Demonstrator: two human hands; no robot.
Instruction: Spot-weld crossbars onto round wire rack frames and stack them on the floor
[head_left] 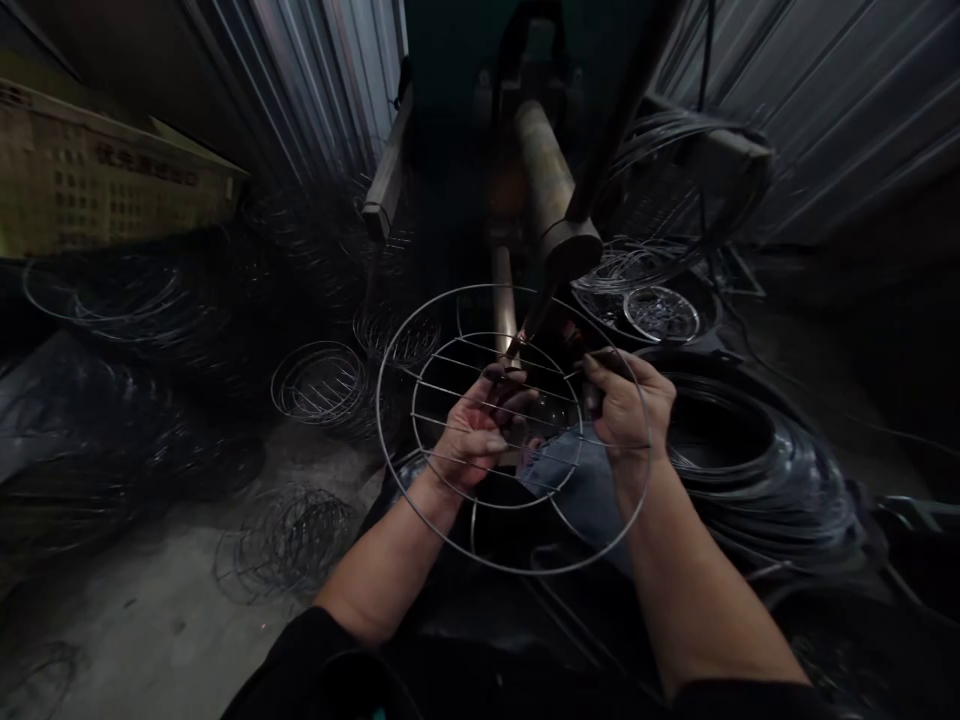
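I hold a round wire rack (420,510) in front of me, made of an outer ring, an inner ring and several straight cross wires. My left hand (480,425) is closed on the cross wires near the rack's middle. My right hand (626,405) grips the rack's right side, fingers curled round the wires. The rack's upper part sits right under the copper tip (525,335) of a spot-welding machine's arm (551,185).
Piles of finished wire racks (319,385) and loose wire rings (127,300) lie on the floor to the left. Coils of wire (750,450) sit at the right. Corrugated metal walls (810,90) close in behind. A cardboard box (97,180) stands at the far left.
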